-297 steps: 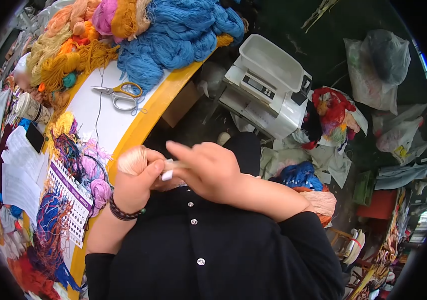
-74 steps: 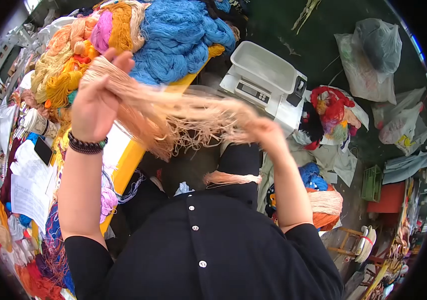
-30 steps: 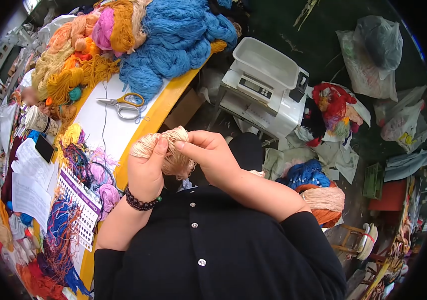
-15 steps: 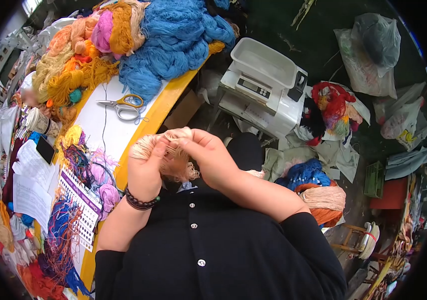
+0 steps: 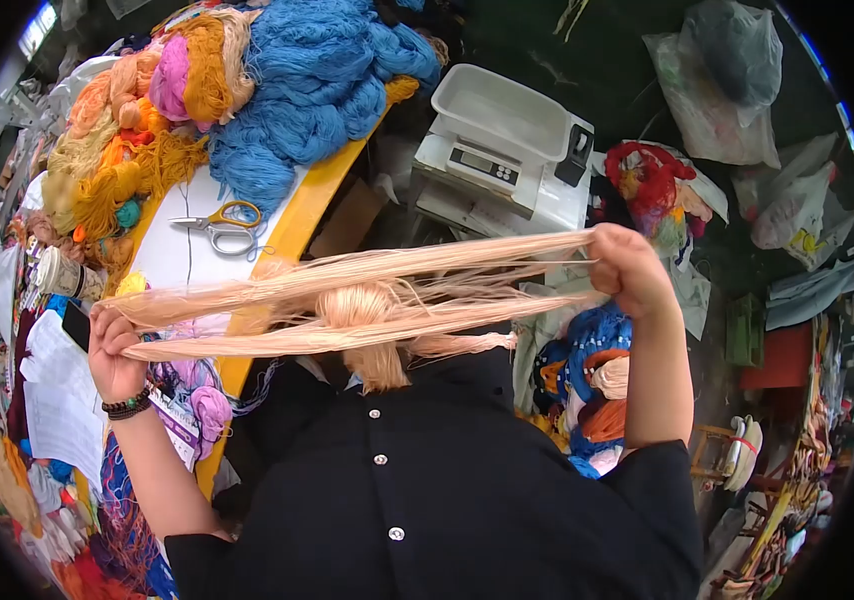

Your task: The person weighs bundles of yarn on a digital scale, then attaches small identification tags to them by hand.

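A peach skein of yarn [image 5: 427, 262] is stretched as a long loop across the front of my body. Its left end is gripped by my left hand [image 5: 117, 352], fingers closed round the strands, a dark beaded bracelet on that wrist. My right hand [image 5: 627, 265] makes a fist round the other end, raised at the right. Between the two lengths of the loop hangs a bunched clump of the same yarn [image 5: 357, 305], its tail drooping over my dark shirt. Loose strands spread inside the loop near my right hand.
On the yellow-edged table [image 5: 332, 185] lie scissors [image 5: 227, 232] and a large blue yarn pile [image 5: 307, 90]. Papers [image 5: 62, 390] are at the left. A scale with a white tray [image 5: 502, 110] stands beyond. Coloured yarn bundles [image 5: 592, 375] sit at my right, plastic bags [image 5: 722, 85] further back.
My hands have moved from close together at the chest to far apart, left and right. The peach yarn, bunched between them before, is now pulled out into a long taut loop.
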### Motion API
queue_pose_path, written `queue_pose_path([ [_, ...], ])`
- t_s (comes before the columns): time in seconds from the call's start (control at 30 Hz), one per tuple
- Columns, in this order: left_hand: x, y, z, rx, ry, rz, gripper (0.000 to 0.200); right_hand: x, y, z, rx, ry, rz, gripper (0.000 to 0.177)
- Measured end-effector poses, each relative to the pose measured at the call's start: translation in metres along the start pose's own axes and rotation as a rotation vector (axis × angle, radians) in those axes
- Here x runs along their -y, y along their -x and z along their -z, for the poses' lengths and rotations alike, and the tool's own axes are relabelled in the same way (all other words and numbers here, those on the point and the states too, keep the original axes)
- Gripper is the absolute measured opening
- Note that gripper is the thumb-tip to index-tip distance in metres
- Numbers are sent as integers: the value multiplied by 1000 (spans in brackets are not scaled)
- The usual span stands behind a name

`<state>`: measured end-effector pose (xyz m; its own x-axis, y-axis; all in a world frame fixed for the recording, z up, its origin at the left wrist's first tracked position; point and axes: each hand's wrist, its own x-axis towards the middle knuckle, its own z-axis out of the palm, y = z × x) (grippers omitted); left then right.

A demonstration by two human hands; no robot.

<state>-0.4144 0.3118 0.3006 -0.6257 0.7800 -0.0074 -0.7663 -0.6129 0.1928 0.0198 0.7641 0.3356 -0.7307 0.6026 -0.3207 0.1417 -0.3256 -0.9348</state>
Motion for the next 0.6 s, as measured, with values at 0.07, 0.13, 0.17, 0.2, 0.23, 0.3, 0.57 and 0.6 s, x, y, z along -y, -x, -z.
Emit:
queue_pose_path([
  [0.07,-19,-9,33,-62,-129,-39,19,-8,-5,10,-19,-259,20,34],
  [0.13,-15,-23,40,-99,-262,-78,19,-20,-20,17,-31,-453,43,35],
  [0.17,-16,-29,43,-170,-268,-127,18,-26,-27,21,-39,-546,9,34],
  [0.2,-16,-32,44,-170,-269,-129,18,-31,-34,24,-44,-639,-23,34],
  [0.23,-15,-35,44,-205,-267,-138,19,-38,-39,30,17,-717,-63,33],
  [0.3,-16,-37,44,-246,-265,-150,20,-38,-37,23,27,-745,-52,32],
  [0.57,-46,-40,78,-311,-228,-120,27,-55,-56,49,-265,-851,-25,27],
  [0.6,-46,-40,79,-337,-196,-115,28,-59,-60,60,-343,-857,-29,28],
])
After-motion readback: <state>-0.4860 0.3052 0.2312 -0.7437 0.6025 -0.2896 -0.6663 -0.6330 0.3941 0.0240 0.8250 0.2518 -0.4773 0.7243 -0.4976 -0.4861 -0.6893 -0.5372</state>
